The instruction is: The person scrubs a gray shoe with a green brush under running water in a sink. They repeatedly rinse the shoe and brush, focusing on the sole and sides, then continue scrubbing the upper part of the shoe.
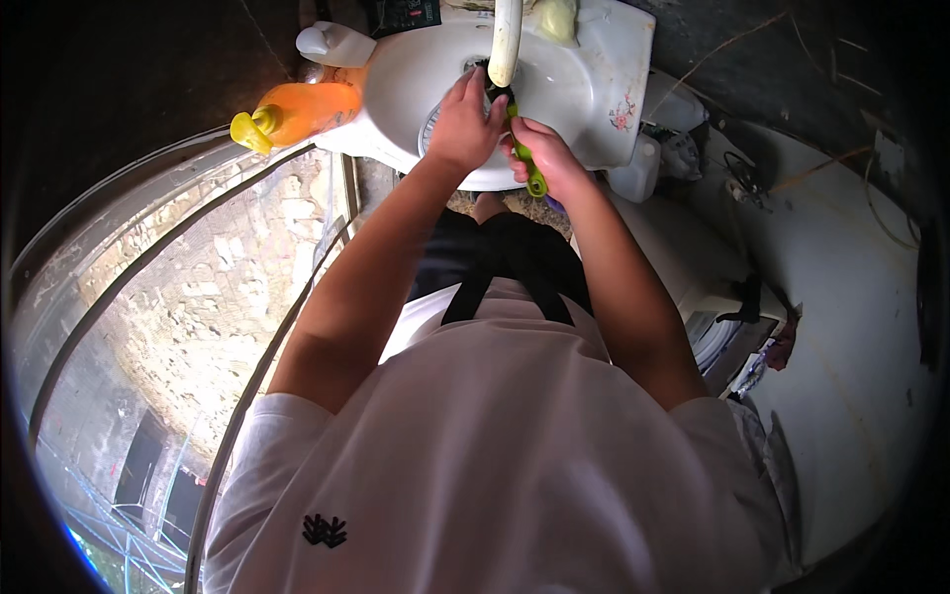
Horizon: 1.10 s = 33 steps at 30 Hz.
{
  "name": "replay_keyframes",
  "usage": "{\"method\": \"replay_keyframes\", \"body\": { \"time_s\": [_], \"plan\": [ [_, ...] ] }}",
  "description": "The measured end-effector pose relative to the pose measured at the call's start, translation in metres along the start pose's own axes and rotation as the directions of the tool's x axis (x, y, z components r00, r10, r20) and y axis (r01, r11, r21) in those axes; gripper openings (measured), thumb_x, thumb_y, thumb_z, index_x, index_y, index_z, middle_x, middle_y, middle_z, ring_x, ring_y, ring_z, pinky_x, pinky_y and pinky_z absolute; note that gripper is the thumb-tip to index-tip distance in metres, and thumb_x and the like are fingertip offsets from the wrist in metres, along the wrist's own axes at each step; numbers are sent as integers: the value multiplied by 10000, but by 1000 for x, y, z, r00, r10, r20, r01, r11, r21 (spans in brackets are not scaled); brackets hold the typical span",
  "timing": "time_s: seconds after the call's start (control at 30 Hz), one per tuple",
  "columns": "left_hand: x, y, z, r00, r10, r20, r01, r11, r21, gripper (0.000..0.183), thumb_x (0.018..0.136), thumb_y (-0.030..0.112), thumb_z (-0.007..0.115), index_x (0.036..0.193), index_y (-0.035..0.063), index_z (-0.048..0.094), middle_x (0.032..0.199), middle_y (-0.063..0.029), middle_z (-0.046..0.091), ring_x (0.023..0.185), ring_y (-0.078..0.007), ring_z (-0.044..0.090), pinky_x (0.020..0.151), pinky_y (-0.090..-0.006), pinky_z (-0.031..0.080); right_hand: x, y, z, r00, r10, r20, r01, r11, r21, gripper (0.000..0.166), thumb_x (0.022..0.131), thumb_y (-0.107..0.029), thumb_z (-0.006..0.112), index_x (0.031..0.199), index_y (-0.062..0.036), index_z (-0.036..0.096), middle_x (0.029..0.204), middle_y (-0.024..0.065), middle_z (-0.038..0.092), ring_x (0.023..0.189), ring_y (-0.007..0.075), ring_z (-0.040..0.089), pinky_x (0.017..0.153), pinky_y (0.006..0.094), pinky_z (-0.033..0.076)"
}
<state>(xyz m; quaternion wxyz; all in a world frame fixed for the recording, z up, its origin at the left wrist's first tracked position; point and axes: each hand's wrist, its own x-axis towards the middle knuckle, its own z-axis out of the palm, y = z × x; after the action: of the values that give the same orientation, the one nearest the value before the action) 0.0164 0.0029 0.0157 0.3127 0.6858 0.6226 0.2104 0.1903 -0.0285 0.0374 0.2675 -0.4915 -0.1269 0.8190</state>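
Note:
Over a white ceramic washbasin (564,141), my right hand (548,152) grips the green handle of a brush (525,160). Dark bristles show at the brush's far end, near the drain and below a white spout (507,44). My left hand (466,122) is at the bristle end, its fingers beside or on the dark bristles; whether they grip it cannot be told. Partly behind my left hand lies a round, ribbed, light-coloured object (428,126) in the basin.
An orange bottle with a yellow cap (304,111) and a white bottle (341,44) stand left of the basin. A yellowish bag or sponge (558,21) lies on its back rim. White plastic jugs (637,169) are at the right. A window (223,260) is at the left.

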Motion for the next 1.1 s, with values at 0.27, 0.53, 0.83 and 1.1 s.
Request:
{"method": "replay_keyframes", "body": {
  "time_s": [0.27, 0.53, 0.83, 1.1],
  "plan": [
    [70, -1, 21, 960, -243, 141, 254, 965, -64, 618, 876, 264, 667, 1402, -31, 531, 1398, -238, 598, 1391, -439, 471, 1151, -444, 432, -11, -30, 36, 992, 117, -51, -120, 991, -63, 204, 1077, -232, 459, 956, -92, 543, 704, -51, 410, 531, 58, 307, 463, 260, 259],
    [75, 1, 34, 965, -218, 142, 222, 975, -13, 295, 873, 243, 644, 1071, 43, 730, 1127, -219, 716, 1294, -420, 547, 1083, -539, 454, -18, -18, 56, 990, 44, -137, -55, 996, -74, 175, 1075, -217, 497, 965, -86, 534, 676, -63, 371, 513, 57, 298, 452, 255, 247],
    [84, 5, 22, 865, -420, 274, 465, 876, -129, 453, 990, 334, 525, 1326, 36, 582, 1294, -291, 624, 1239, -384, 609, 1046, -474, 467, -10, -21, 52, 987, 25, -159, -58, 975, -213, 234, 1085, -239, 462, 914, -85, 509, 684, -52, 386, 508, 67, 316, 450, 278, 260],
    [68, 21, 18, 913, -366, 179, 402, 880, -253, 382, 930, 212, 593, 1296, 107, 627, 1220, -238, 679, 1166, -380, 657, 997, -455, 518, -9, -15, 51, 975, -17, -222, -47, 959, -280, 235, 1065, -212, 465, 889, -75, 541, 687, -42, 426, 528, 76, 365, 457, 277, 293]
  ]
}}
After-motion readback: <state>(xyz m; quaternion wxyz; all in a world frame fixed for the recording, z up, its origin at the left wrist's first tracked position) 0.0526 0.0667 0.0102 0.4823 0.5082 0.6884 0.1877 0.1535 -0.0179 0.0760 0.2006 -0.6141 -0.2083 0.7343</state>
